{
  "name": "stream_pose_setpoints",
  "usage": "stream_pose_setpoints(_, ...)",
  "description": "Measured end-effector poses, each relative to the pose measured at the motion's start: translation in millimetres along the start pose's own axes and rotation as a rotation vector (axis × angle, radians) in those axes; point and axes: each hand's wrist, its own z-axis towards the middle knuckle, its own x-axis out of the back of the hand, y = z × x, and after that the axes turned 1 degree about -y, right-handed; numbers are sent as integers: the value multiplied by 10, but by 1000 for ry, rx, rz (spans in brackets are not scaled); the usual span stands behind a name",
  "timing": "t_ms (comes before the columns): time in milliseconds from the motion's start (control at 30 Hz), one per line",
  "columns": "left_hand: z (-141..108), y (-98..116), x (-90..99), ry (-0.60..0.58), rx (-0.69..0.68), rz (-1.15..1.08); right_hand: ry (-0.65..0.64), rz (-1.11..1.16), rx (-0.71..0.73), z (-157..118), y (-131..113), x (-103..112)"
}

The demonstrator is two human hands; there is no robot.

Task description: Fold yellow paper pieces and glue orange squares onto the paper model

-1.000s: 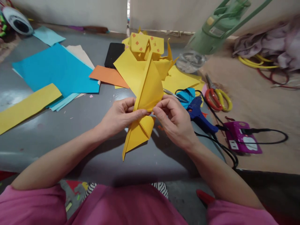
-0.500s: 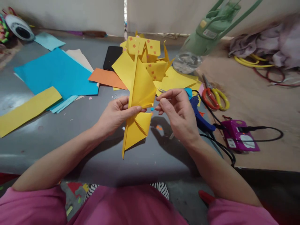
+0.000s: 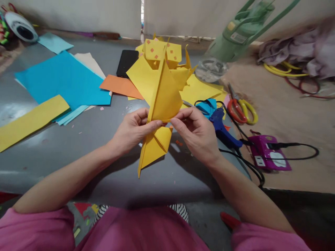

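A folded yellow paper piece (image 3: 166,92), long and pointed at its lower end, is held up over the grey table. My left hand (image 3: 133,129) pinches its middle, thumb on top along the centre crease and the other fingers behind. At the piece's right edge my right hand (image 3: 196,130) grips a folded flap between thumb and fingers. Behind it sits a yellow paper model (image 3: 174,52) with orange dots and curled points, partly hidden by the held piece. Loose yellow sheets (image 3: 201,87) lie beside that model.
Blue sheets (image 3: 65,80), a yellow strip (image 3: 34,122) and an orange piece (image 3: 121,86) lie left, near a black phone (image 3: 127,62). To the right are a blue glue gun (image 3: 225,129), scissors (image 3: 242,108), a purple power box (image 3: 269,152) with cables and a green-topped bottle (image 3: 230,38).
My right hand has moved left onto the yellow paper's right edge and closed on its flap. The paper's upper part has tilted slightly right, while my left hand keeps its hold.
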Motion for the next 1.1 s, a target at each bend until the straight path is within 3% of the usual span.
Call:
stream_pose_setpoints(267,-31,10,-17,-7,33,-21,72,48,-42,-24,-10,-16)
stream_pose_setpoints(433,-21,-26,14,15,7,-12,48,115,-28,-7,-43,-9)
stream_pose_setpoints(600,-2,-27,19,45,14,-6,16,-6,24,-2,-35,9)
stream_pose_setpoints(1100,-8,-17,33,-25,87,-71,-33,-8,33,-5,-51,-9)
